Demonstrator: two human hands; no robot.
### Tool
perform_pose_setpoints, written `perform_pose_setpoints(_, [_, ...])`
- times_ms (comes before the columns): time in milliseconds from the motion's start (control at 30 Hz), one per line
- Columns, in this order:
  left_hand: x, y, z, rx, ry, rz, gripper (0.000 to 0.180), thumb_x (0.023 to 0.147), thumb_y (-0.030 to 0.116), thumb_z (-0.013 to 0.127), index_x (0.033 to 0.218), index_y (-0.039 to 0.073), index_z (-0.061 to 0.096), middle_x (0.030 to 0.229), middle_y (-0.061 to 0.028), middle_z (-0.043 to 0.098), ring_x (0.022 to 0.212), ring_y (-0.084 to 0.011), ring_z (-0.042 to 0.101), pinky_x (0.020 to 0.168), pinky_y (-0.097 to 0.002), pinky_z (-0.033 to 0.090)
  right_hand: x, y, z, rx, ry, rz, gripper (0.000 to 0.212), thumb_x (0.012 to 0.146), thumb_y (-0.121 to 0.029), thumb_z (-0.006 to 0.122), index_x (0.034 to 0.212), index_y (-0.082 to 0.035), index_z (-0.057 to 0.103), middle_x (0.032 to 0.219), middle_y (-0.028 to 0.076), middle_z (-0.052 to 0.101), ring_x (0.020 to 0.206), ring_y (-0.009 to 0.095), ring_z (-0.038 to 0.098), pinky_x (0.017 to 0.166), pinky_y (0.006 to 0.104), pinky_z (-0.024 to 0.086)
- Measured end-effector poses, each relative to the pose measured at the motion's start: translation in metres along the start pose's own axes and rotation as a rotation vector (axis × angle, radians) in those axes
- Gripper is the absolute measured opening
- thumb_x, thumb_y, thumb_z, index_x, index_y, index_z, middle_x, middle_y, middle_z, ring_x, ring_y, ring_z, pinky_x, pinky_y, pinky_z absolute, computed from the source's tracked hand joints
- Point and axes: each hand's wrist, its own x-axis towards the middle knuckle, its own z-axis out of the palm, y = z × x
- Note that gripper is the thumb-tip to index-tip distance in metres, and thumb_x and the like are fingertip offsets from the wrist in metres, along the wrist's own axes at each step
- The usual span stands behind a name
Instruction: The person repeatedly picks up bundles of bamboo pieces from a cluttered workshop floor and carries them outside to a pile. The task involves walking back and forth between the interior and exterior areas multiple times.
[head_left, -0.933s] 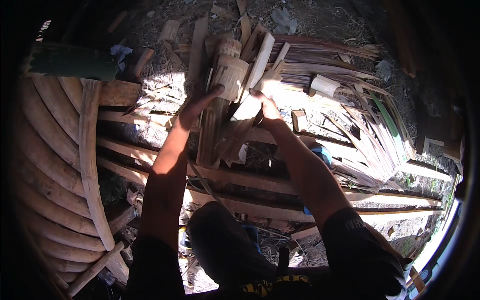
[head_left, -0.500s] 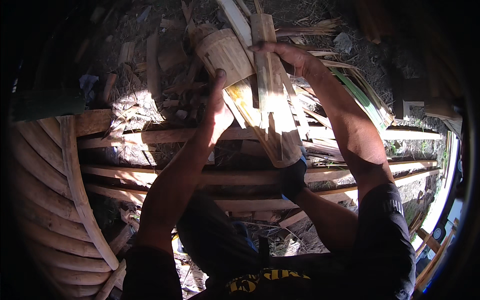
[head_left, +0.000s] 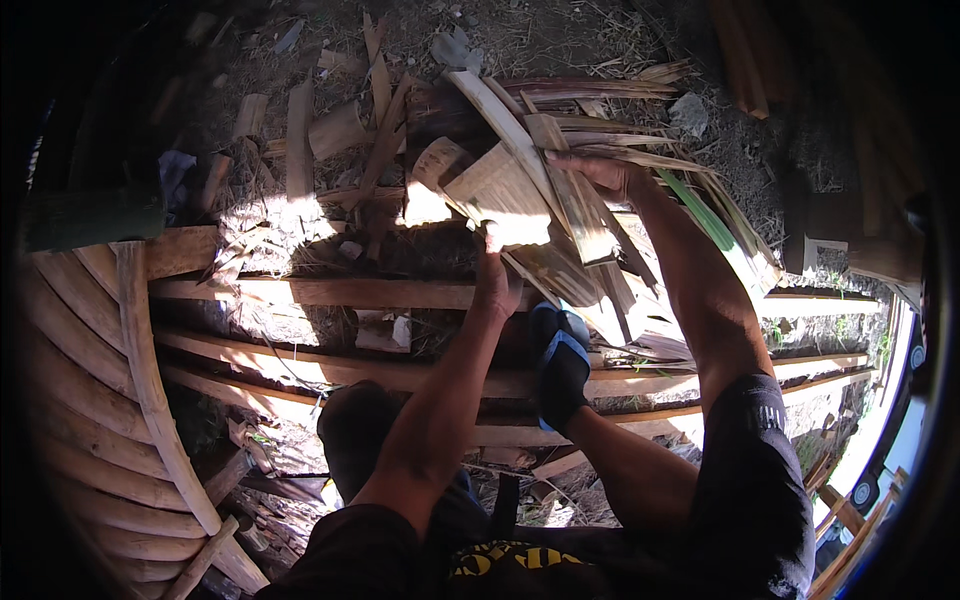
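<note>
Both of my hands grip a loose bundle of split bamboo pieces in front of me, above the scrap-strewn ground. My left hand [head_left: 497, 283] holds the near edge of a wide, curved bamboo piece [head_left: 497, 192], its thumb on top and its other fingers mostly hidden. On the right, my right hand [head_left: 603, 177] is closed round a narrower bamboo strip [head_left: 570, 190], with part of the grip hidden. A long pale strip [head_left: 510, 130] slants between the two pieces. Further split pieces [head_left: 565, 275] lie under them, brightly sunlit, so where one ends is hard to see.
Long wooden rails [head_left: 420, 375] run crosswise below my hands. A slatted bamboo frame [head_left: 150, 380] stands at the left. Dry strips and a green strip [head_left: 697, 208] lie at the right, and offcuts [head_left: 300, 140] litter the far ground. My sandalled foot [head_left: 560, 365] is near the rails.
The bamboo bundle has come lower and to the right, its pieces now more slanted and spread. My left hand has moved right and down with it; my right hand has shifted slightly down.
</note>
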Motion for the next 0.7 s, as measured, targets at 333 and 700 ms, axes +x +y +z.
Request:
perform_pose_setpoints(333, [-0.004, 0.209, -0.028, 0.394, 0.151, 0.312, 0.085, 0.091, 0.064, 0.05, 0.147, 0.006, 0.026, 0.138, -0.0125, 0.045, 0.122, -0.0281, 0.051, 0.102, -0.0438, 0.044, 0.116, -0.096, 0.099, 0.182, -0.097, -0.215, 0.114, 0.076, -0.082, 0.051, 0.151, -0.001, 0.021, 0.151, 0.024, 0.03, 0.138, 0.035, 0.035, 0.112, 0.0473, 0.033])
perform_pose_setpoints(700, [0.068, 0.373, -0.098, 0.498, 0.152, 0.161, 0.109, 0.074, 0.079, 0.059, 0.149, 0.005, 0.029, 0.149, -0.0187, 0.037, 0.135, -0.0305, 0.038, 0.11, -0.0437, 0.034, 0.264, -0.118, 0.151, 0.549, -0.061, -0.276, 0.094, 0.077, -0.08, 0.053, 0.14, -0.01, 0.045, 0.131, 0.017, 0.054, 0.121, 0.033, 0.051, 0.102, 0.0502, 0.042])
